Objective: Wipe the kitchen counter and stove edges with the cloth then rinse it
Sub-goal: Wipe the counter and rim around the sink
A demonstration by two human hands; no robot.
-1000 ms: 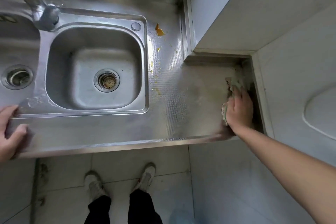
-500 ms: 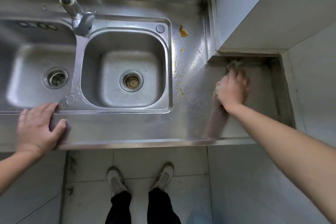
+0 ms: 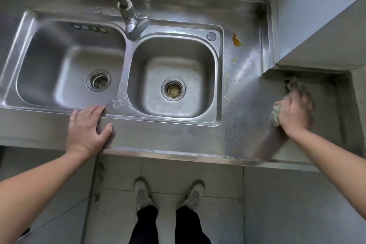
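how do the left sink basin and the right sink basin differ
The left sink basin looks wider and stretches further sideways; the right sink basin is more compact and squarish. The left basin's drain holds a silver metal strainer; the right basin's drain strainer looks yellowish. Dark specks dot the right basin's floor; the left looks cleaner, though blurred. Both are stainless steel and hold no dishes.
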